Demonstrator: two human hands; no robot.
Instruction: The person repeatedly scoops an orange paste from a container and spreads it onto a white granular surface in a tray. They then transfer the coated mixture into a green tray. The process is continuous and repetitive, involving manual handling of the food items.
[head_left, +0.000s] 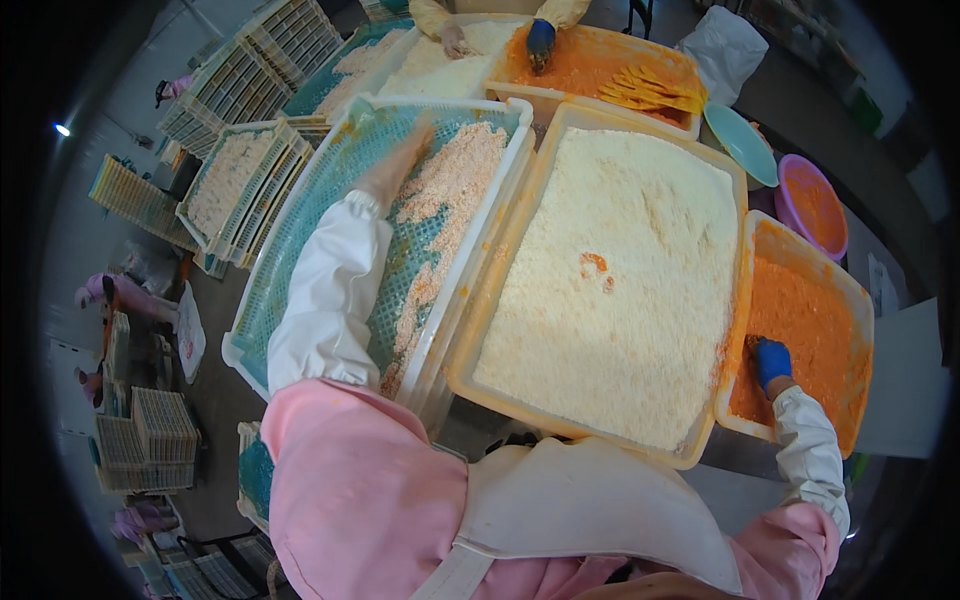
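My bare left hand (411, 141), blurred, is over the far part of a mesh-lined white tray (330, 161), beside a strip of crumb-coated pieces (457, 176). What its fingers do cannot be made out. My right hand (771, 361), in a blue glove, reaches into a bin of orange wet mixture (806, 330); its fingertips are down at the mixture and partly hidden. Between my hands lies a wide tub of pale breadcrumbs (615, 300), with a few orange bits (594, 262) on the crumbs near its middle.
Across from me, a co-worker's bare hand (454, 41) and blue-gloved hand (541, 45) are over a crumb tub and an orange bin. Yellow gloves (645, 88) lie on that bin. A green bowl (741, 146) and purple basin (811, 202) stand at right, stacked trays (247, 191) at left.
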